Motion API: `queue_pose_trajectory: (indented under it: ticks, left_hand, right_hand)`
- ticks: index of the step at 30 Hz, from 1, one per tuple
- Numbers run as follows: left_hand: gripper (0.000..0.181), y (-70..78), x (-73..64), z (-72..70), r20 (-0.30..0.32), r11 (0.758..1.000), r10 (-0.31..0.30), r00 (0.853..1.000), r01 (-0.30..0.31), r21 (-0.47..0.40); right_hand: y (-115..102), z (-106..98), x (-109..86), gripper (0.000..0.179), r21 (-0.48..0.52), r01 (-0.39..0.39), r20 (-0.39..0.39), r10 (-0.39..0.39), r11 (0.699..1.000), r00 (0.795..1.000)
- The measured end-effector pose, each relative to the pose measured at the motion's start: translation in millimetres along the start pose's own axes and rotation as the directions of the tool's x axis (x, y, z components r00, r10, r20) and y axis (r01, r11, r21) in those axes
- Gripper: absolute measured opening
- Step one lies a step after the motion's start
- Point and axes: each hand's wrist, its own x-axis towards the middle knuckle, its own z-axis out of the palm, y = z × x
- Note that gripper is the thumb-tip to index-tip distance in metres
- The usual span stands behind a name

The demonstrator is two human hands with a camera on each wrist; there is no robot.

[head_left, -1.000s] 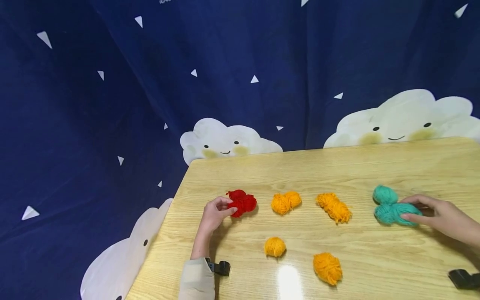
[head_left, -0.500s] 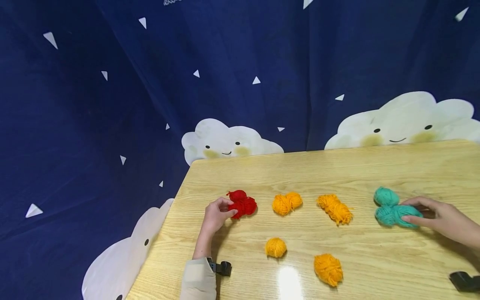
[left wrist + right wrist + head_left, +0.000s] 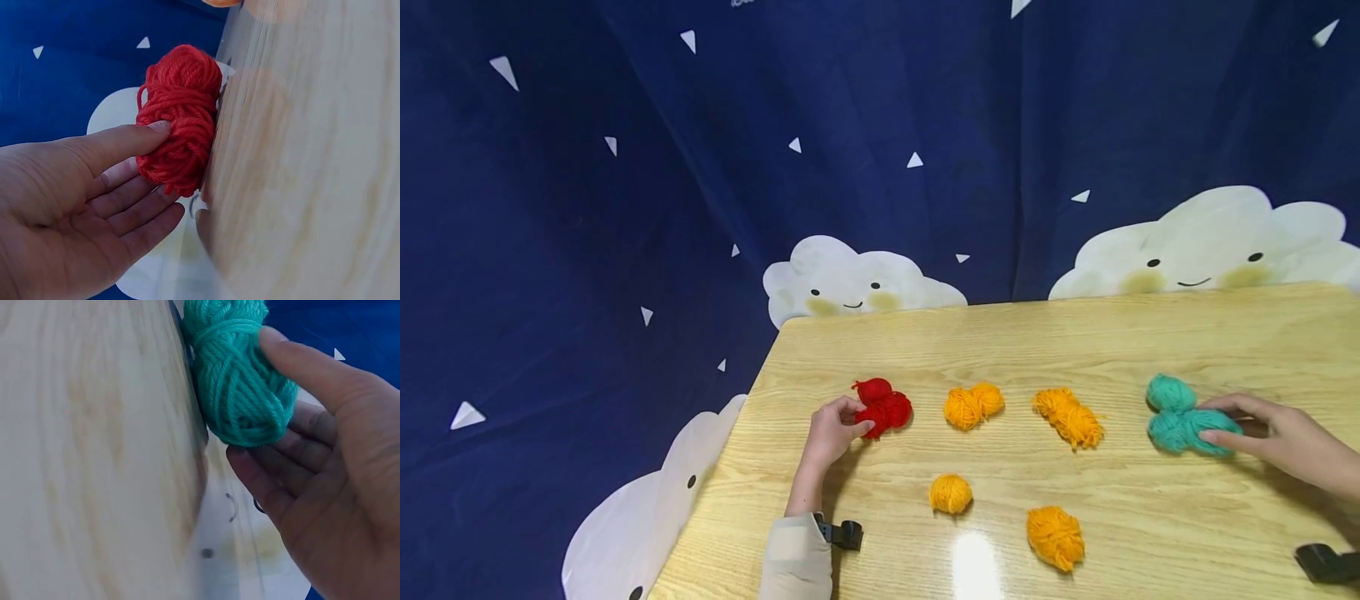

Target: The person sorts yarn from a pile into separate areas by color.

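On the left of the table, my left hand [image 3: 832, 432] pinches the near end of a red yarn skein [image 3: 887, 412] between thumb and fingers. A small red yarn ball [image 3: 874, 389] sits just behind that skein. In the left wrist view the skein [image 3: 181, 125] lies against the tabletop, thumb on one side and fingers on the other. Over at the right, my right hand [image 3: 1285, 431] grips the end of a teal yarn skein [image 3: 1187, 430] tied in at its middle. A round teal yarn ball [image 3: 1171, 393] sits behind it. The right wrist view shows thumb and fingers about the skein [image 3: 244, 381].
Between the hands lie orange yarn pieces: a double bundle [image 3: 973, 406], a frayed skein [image 3: 1068, 417], a small ball [image 3: 951, 494] and a larger ball [image 3: 1056, 537]. The wooden table [image 3: 985, 342] ends at a dark blue curtain [image 3: 887, 100] with white clouds.
Both hands keep their hold on the red and teal skeins, and the yarn stays in place. Only the head view shifts very slightly.
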Motion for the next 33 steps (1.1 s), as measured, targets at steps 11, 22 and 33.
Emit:
queue_pose_trajectory:
  ticks: [11,22,33]
  left_hand:
    - [0.019,1.6,0.6,0.0,0.018,1.0,-0.002,1.0,0.002,-0.003]
    - [0.02,3.7,0.8,-0.8,0.029,1.0,-0.027,0.999,0.027,0.014]
    - [0.021,5.7,-1.2,-2.4,0.038,1.0,-0.025,0.999,0.025,0.005]
  right_hand:
    - [-31.8,-11.7,-4.2,0.051,-0.008,0.108,-0.094,-0.109,0.994,0.99]
    - [-62.0,-12.9,6.6,0.049,-0.027,0.207,-0.153,-0.209,0.978,0.966]
    - [-106.7,6.7,28.7,0.05,-0.023,0.362,-0.095,-0.363,0.932,0.927]
